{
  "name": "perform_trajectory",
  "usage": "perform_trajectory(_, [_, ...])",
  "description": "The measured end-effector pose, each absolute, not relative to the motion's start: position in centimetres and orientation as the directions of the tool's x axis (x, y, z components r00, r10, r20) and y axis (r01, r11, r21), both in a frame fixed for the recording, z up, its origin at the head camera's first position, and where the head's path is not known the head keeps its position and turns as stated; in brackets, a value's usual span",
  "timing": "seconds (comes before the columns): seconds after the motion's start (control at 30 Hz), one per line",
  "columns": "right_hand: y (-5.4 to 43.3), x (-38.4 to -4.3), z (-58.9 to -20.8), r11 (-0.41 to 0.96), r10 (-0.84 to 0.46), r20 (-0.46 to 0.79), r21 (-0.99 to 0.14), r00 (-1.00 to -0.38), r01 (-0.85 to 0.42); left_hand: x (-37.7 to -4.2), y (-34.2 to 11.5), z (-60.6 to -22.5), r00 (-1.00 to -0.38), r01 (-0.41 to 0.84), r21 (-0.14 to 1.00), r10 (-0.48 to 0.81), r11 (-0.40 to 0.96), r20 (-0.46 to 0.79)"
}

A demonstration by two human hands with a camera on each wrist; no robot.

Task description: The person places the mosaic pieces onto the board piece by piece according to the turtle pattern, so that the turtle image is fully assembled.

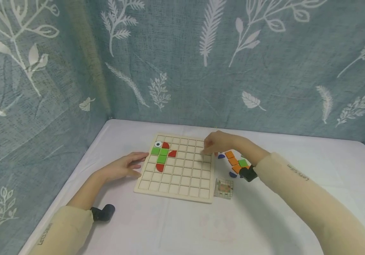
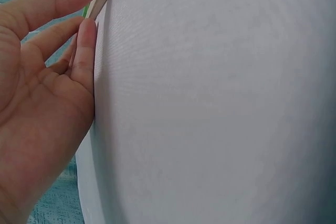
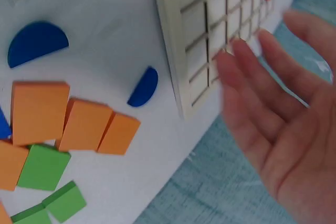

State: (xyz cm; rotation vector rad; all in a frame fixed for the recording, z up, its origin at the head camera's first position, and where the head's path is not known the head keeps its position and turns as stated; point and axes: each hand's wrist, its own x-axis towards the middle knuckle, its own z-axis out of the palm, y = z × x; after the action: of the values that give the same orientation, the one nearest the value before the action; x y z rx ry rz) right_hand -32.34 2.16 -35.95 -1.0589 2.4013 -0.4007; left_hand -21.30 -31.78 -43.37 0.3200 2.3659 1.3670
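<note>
A cream wooden grid board [image 1: 182, 196] lies on the white table. Green squares [image 1: 161, 159], red rounded pieces [image 1: 160, 167] and a white eye disc [image 1: 158, 144] sit in cells at its upper left. Beside the board's left edge is my left hand [image 1: 126, 165], its fingertips at the rim with the fingers loosely extended. My right hand [image 1: 217, 142] hovers over the board's upper right edge. Its fingers are relaxed, and nothing shows between them in the right wrist view. Nearby lies a blue half-round piece [image 3: 144, 86].
Right of the board are loose orange squares [image 3: 40, 113], green pieces [image 3: 44, 167] and blue half-rounds [image 3: 38, 43], partly behind the right forearm. A small picture card [image 1: 224, 188] lies by the lower right corner. A patterned blue curtain [image 1: 182, 71] stands behind the table.
</note>
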Motion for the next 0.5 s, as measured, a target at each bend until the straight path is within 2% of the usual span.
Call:
perform_trajectory(0.07, [2.6, -32.4, -35.8, 0.685, -0.727, -0.371, -0.437, -0.577, -0.583, -21.3, -31.7, -43.3, -0.9, 0.004, 0.865, 0.378, 0.502, -0.216])
perform_trajectory(0.2, [3.4, -32.4, -35.7, 0.698, -0.716, -0.377, -0.414, -0.588, -0.584, -21.2, -31.7, -43.3, -0.901, -0.004, 0.868, 0.374, 0.497, -0.218])
perform_trajectory(0.33, [4.2, -32.4, -36.0, 0.707, -0.706, -0.351, -0.404, -0.616, -0.58, -21.2, -31.6, -43.3, -0.9, -0.024, 0.871, 0.369, 0.49, -0.232])
perform_trajectory(0.5, [5.2, -32.7, -36.5, 0.695, -0.714, -0.26, -0.381, -0.65, -0.61, -21.2, -31.7, -43.3, -0.901, -0.023, 0.869, 0.367, 0.494, -0.233])
